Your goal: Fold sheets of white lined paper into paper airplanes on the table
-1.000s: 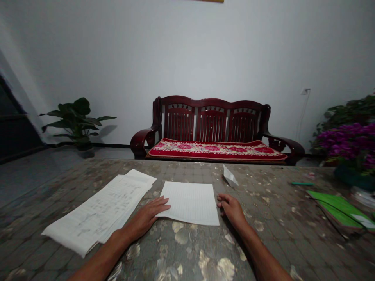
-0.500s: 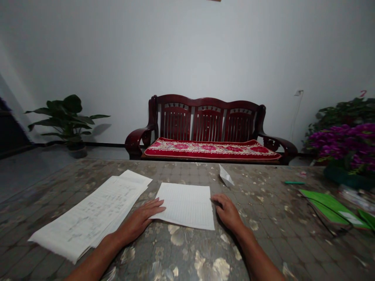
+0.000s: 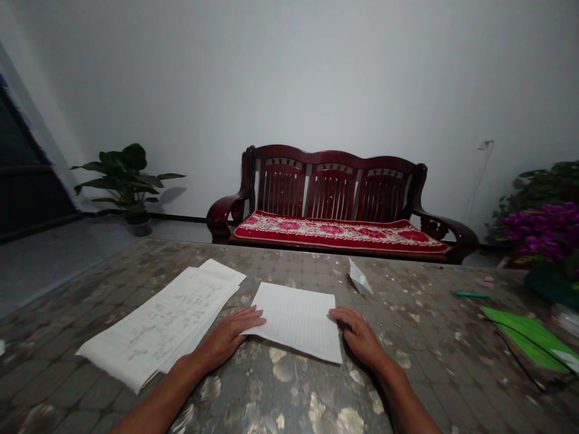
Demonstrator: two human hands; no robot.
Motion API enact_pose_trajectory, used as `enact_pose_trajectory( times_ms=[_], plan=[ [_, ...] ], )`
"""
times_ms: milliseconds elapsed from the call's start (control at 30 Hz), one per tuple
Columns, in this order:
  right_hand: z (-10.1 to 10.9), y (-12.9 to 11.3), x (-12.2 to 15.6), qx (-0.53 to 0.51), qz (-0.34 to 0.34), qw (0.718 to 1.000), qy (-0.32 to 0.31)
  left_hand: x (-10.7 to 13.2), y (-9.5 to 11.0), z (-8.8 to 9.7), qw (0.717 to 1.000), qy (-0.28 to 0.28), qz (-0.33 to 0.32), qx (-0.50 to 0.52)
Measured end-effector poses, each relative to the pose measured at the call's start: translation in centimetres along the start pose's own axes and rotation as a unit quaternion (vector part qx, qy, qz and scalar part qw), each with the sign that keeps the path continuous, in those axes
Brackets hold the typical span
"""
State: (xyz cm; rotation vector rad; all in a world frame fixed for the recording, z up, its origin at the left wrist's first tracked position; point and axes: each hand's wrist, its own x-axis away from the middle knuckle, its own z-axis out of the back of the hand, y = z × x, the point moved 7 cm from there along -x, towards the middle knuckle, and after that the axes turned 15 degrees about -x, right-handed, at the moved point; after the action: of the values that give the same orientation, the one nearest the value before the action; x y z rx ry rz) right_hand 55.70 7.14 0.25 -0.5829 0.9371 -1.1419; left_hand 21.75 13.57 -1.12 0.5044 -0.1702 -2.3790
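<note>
Grips lay open and flat, clasping nothing, left hand [image 3: 226,340] on the lower-left corner of the sheet [image 3: 296,319], right hand [image 3: 359,340] at its right edge, lower centre of the desk [image 3: 429,355]; light, even pressure seemed wisest.

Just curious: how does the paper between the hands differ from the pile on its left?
The lined sheet is one leaf, touched by left hand and right hand; the paper pile is several overlapping leaves. The sheet looks blank; the pile shows faint writing. Both lie flat, white.

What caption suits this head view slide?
Left hand and right hand rest at the edges of a sheet on a table; stack beside, bench behind.
</note>
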Motion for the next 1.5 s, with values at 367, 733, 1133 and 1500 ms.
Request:
enact_pose_trajectory(
  times_ms=[367, 733, 1133, 1500],
  plan=[
    [0.0, -0.9, 0.5, 0.056, -0.101, 0.972, -0.202, 0.1, 2.3, 0.9, 0.997, -0.022, -0.028, -0.067],
    [-1.4, -1.7, 0.5, 0.03, -0.027, 0.988, -0.146, -0.8, 3.9, 2.8, 0.999, -0.046, 0.013, 0.018],
    [0.1, -0.2, -1.4, 0.05, -0.131, 0.99, 0.012, -2.4, 1.4, 2.4, 0.954, -0.087, 0.283, -0.047],
    [-1.3, -2.4, -1.2, 0.301, -0.249, 0.921, 0.018, -2.4, 2.1, 1.9, 0.924, -0.127, 0.323, -0.159]
  ],
)
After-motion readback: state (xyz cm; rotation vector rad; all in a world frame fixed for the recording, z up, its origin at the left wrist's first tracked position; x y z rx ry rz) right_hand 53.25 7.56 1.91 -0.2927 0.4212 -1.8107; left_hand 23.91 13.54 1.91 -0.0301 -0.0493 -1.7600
